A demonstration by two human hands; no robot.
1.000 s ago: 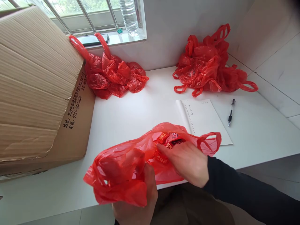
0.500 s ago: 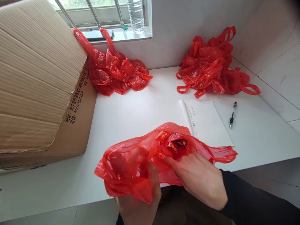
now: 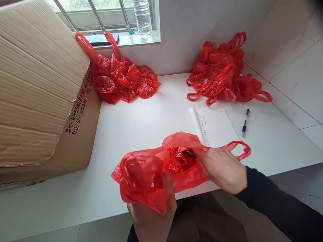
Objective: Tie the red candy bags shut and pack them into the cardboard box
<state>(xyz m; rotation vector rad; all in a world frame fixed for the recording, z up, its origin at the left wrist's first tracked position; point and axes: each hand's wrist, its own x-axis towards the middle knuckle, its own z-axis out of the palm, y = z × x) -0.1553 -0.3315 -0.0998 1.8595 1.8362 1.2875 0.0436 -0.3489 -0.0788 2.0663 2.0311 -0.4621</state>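
Note:
A red plastic bag [image 3: 148, 161] lies across the near edge of the table, its mouth facing up. Inside its opening show several red-wrapped candies [image 3: 180, 159], some with yellow lettering. My left hand [image 3: 153, 215] is closed round a bunched part of the bag on the left, and the plastic covers most of its fingers. At the right side of the mouth, my right hand [image 3: 222, 168] grips the bag's rim, with its fingertips partly hidden by the plastic. One bag handle [image 3: 244, 153] sticks out beyond that hand.
Tied red bags [image 3: 123, 79] lie at the back left, and a pile of red bags [image 3: 219, 74] at the back right. A cardboard box [image 3: 83, 134] stands left. Notebook [image 3: 219, 124] and pen [image 3: 245, 122] lie right; a bottle [image 3: 143, 18] and phone [image 3: 101, 39] are on the sill.
My right hand has moved from the candies up and right to the bag's rim. The bag's right handle has lifted into a loop, and the left hand has shifted slightly right.

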